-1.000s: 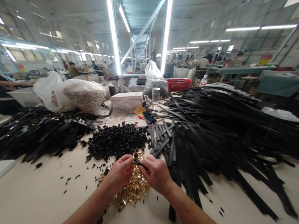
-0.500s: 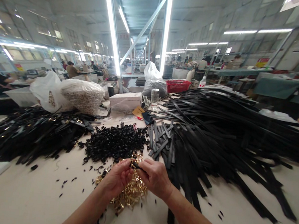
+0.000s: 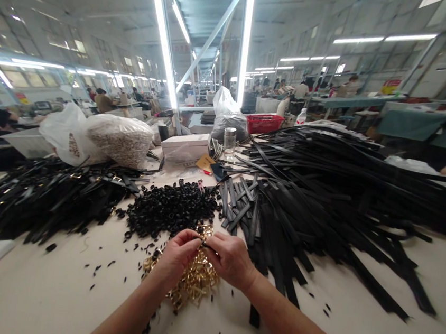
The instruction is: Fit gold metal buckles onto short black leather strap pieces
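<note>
Over the gold buckles, my two hands meet with their fingertips pinched together. My right hand point(image 3: 231, 258) grips a short black strap point(image 3: 205, 245), most of which is hidden inside the fingers. The thumb and forefinger of my left hand point(image 3: 180, 253) close on the strap's other end; whether a buckle is in there too is covered. Beneath the hands lies a heap of gold metal buckles point(image 3: 198, 281). Just behind it rises a mound of small black loops point(image 3: 175, 204). Short black strap pieces point(image 3: 240, 206) lie beyond my right hand.
Long black straps point(image 3: 323, 199) spread over the right of the table point(image 3: 54, 293). Finished-looking straps with buckles point(image 3: 53, 191) pile up at left. Behind stand a filled plastic bag point(image 3: 118, 137), a white box point(image 3: 185, 144), a glass jar point(image 3: 229, 145) and a red basket point(image 3: 264, 123).
My left fingers have tilted up and pinched closer around the strap's end, which now shows less. My right hand has barely moved. The whole view has shifted slightly.
</note>
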Available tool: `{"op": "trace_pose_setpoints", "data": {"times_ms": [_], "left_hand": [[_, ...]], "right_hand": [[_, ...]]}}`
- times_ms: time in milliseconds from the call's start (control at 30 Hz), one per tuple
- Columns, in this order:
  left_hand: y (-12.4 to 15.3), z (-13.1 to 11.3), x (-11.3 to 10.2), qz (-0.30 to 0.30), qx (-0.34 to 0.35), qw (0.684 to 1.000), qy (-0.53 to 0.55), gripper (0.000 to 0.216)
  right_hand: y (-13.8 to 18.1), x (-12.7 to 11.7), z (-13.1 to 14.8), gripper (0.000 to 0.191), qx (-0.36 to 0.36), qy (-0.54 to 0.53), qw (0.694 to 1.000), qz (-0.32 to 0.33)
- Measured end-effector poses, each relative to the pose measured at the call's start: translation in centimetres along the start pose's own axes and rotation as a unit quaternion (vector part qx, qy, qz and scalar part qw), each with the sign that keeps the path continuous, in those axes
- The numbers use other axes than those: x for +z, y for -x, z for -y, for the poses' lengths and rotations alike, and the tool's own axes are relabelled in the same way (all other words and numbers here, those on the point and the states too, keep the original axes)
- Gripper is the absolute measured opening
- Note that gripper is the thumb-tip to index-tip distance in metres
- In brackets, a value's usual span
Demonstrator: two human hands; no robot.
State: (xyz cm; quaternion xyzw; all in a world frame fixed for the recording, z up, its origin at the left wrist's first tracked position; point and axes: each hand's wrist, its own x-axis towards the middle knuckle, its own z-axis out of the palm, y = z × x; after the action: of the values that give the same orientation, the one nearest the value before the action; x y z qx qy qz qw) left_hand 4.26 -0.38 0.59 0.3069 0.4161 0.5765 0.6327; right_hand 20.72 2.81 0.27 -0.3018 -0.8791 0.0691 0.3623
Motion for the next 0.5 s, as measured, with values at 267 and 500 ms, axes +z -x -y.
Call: {"op": "trace_pose_setpoints", "data": {"times_ms": [267, 500], "left_hand": [[0.27, 0.01, -0.64, 0.045, -0.014, 0.995, -0.092, 0.029], [0.14, -0.19, -0.74, 0.034, -0.034, 0.998, -0.032, 0.029]], "right_hand": [[0.07, 0.13, -0.02, 0.014, 0.024, -0.02, 0.999, 0.014], [0.11, -0.04, -0.15, 0.011, 0.048, -0.162, 0.984, 0.049]]}}
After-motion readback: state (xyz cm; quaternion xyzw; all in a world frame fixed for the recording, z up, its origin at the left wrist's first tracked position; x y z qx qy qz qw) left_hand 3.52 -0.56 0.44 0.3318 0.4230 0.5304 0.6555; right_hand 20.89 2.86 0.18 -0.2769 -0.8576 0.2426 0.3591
